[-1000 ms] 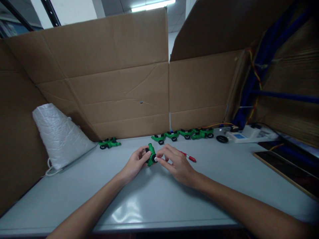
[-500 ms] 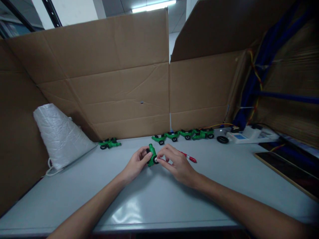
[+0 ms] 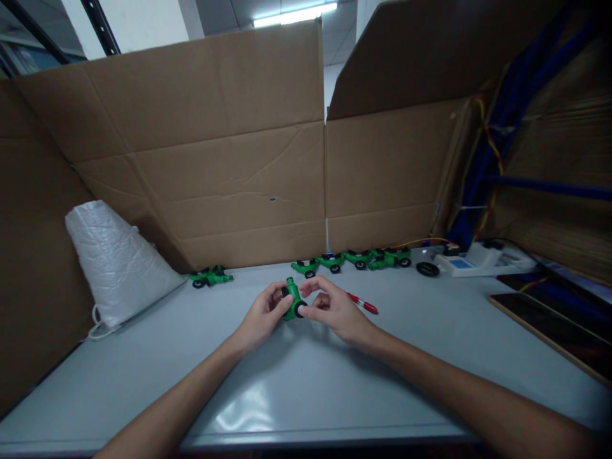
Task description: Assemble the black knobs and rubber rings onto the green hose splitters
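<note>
In front of me, above the table, is a small green toy vehicle (image 3: 292, 292) with black wheels, its narrow end pointing away. My left hand (image 3: 262, 313) grips it from the left, thumb on the near face and fingers behind. The tip of my right thumb touches the black wheel (image 3: 300, 308) on its right side. The index finger of my right hand (image 3: 335, 310) is raised off the wheel, leaving a gap between finger and thumb. Part of that wheel is covered by the thumb. Just beyond my right hand a red marker pen (image 3: 366, 304) lies on the table.
Several similar green toys (image 3: 356, 259) line the back edge, and another (image 3: 210, 276) lies at the left. A black ring (image 3: 427, 269), a white power strip (image 3: 488, 260) and a dark flat panel (image 3: 549, 328) are at right. A white wrapped bundle (image 3: 117, 261) leans left. Cardboard walls (image 3: 229, 159) enclose the table.
My right index finger has lifted away from the wheel and spread from the thumb, which has stayed against the wheel. My left hand and the toy have hardly moved.
</note>
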Available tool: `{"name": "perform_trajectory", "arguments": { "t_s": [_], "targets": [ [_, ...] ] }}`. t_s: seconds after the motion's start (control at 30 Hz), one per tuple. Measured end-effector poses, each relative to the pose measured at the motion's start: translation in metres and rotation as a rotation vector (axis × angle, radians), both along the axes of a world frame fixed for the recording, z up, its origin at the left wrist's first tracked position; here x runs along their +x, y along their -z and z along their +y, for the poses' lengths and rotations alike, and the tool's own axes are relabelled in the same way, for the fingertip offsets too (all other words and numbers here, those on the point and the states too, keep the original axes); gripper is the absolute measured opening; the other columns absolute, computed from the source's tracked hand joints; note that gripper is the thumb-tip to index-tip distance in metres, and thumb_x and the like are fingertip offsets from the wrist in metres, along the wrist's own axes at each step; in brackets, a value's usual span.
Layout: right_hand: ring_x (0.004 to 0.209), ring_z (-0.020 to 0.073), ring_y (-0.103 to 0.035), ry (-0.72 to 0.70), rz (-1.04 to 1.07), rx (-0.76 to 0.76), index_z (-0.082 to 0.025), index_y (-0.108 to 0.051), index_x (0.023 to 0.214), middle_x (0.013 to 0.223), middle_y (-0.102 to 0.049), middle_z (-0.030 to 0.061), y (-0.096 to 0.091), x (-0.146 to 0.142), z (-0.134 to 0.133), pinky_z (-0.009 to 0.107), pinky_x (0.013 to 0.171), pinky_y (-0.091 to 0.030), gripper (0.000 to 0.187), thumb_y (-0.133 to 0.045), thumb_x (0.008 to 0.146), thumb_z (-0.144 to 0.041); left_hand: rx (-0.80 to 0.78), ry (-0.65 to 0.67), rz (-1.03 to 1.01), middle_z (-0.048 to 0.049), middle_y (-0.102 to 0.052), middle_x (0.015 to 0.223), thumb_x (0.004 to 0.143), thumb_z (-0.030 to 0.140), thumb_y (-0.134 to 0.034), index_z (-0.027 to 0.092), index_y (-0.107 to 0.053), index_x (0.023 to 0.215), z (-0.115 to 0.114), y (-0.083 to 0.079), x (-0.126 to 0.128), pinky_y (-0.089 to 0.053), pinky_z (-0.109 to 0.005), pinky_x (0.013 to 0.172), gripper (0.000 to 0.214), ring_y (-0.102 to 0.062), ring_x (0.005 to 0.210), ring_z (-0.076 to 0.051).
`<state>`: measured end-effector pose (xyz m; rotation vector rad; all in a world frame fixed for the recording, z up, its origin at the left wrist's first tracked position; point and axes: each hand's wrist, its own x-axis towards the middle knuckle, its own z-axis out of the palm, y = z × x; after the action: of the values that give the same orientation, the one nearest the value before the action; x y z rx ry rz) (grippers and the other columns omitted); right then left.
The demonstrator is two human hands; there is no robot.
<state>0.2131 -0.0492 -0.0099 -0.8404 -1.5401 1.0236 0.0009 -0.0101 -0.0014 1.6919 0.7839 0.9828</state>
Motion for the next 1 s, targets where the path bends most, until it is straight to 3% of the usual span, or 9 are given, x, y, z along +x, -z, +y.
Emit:
{"name": "perform_trajectory", "arguments": {
  "t_s": [0.23, 0.5, 0.63, 0.77, 1.0],
  "targets": [
    [0.077, 0.0138, -0.067, -0.097, 0.11, -0.217, -0.022, -0.06, 0.116, 0.129, -0.064, 0.0092, -0.002, 0.0, 0.0, 0.029, 0.064, -0.055, 0.048, -0.087, 0.08, -0.041, 0.05, 0.007, 0.058, -0.0063, -0.069, 0.098, 0.098, 0.055, -0.071, 0.013, -0.065, 0.13, 0.001, 0.005, -0.002, -0.046, -0.029, 0.08, 0.053, -0.059, 0.087, -0.019],
    [0.078, 0.0173, -0.07, -0.128, 0.096, -0.215, -0.024, -0.057, 0.118, 0.127, -0.071, 0.0112, 0.0, -0.001, 0.001, 0.031, 0.064, -0.055, 0.049, -0.084, 0.084, -0.046, 0.008, 0.011, 0.01, -0.0117, -0.071, 0.123, 0.094, 0.058, -0.075, 0.017, -0.066, 0.128, 0.0, 0.005, 0.0, -0.052, -0.03, 0.085, 0.054, -0.068, 0.097, -0.021],
    [0.09, 0.0227, -0.071, -0.129, 0.066, -0.174, -0.025, -0.056, 0.127, 0.113, -0.076, 0.0094, 0.004, -0.003, 0.001, 0.032, 0.067, -0.052, 0.044, -0.074, 0.094, -0.048, -0.118, -0.044, 0.006, -0.0092, -0.073, 0.109, 0.092, 0.061, -0.076, 0.017, -0.069, 0.128, -0.003, 0.001, 0.001, -0.051, -0.025, 0.072, 0.057, -0.067, 0.088, -0.019],
    [0.101, 0.026, -0.07, -0.126, 0.047, -0.168, -0.024, -0.058, 0.128, 0.114, -0.077, 0.0102, 0.008, -0.004, 0.004, 0.034, 0.071, -0.05, 0.042, -0.07, 0.096, -0.048, -0.182, -0.098, 0.035, -0.006, -0.07, 0.097, 0.088, 0.063, -0.078, 0.015, -0.072, 0.121, -0.003, -0.002, 0.002, -0.048, -0.022, 0.063, 0.059, -0.064, 0.082, -0.017],
    [0.111, 0.0284, -0.069, -0.159, 0.051, -0.217, -0.024, -0.061, 0.132, 0.122, -0.075, 0.0114, 0.008, -0.003, 0.006, 0.037, 0.077, -0.053, 0.044, -0.07, 0.095, -0.045, -0.097, -0.051, 0.005, -0.0063, -0.071, 0.094, 0.088, 0.057, -0.082, 0.011, -0.076, 0.112, 0.002, 0.001, 0.0, -0.05, -0.025, 0.078, 0.052, -0.064, 0.085, -0.017]
  ]
}}
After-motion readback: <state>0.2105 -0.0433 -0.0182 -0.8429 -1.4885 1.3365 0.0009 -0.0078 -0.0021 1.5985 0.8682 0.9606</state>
